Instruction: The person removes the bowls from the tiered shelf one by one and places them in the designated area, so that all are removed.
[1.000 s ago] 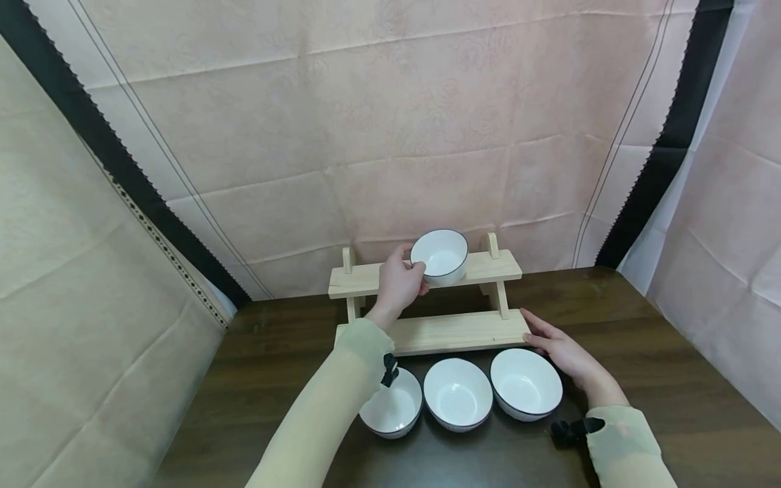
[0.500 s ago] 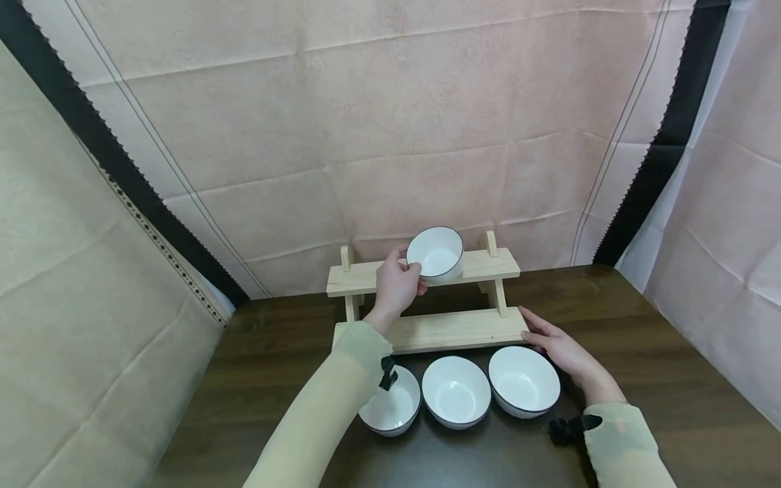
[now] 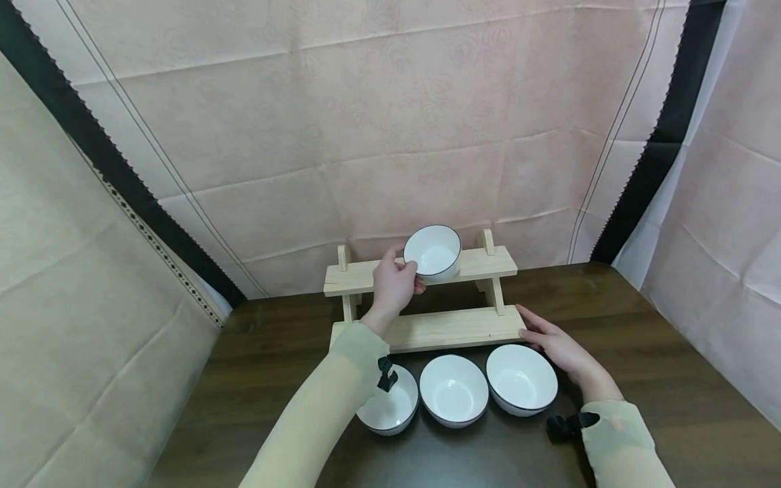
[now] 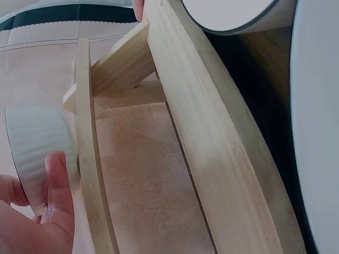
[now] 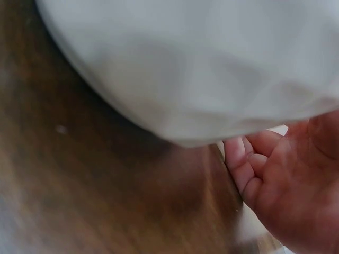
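My left hand [image 3: 392,286] holds a white, dark-rimmed bowl [image 3: 432,252] by its left side, thumb in front. The bowl sits upright at the upper board of a two-tier wooden shelf rack [image 3: 454,328]; in the left wrist view the base of this bowl [image 4: 42,143] meets the board's edge. At the lower board's right end, my right hand [image 3: 561,349] grips the corner, thumb at the front edge. Close to it in the right wrist view, a large bowl [image 5: 212,63] hides part of the fingers [image 5: 241,159].
Three more white bowls stand in a row before the rack: a left bowl [image 3: 390,407] partly behind my left wrist, a middle bowl [image 3: 454,391] and a right bowl [image 3: 522,381]. A pale cloth backdrop [image 3: 390,135] rises behind the dark wooden table [image 3: 244,393].
The whole scene shifts slightly left and up in the head view. Both hands keep their places on the bowl and the rack; nothing else visibly differs.
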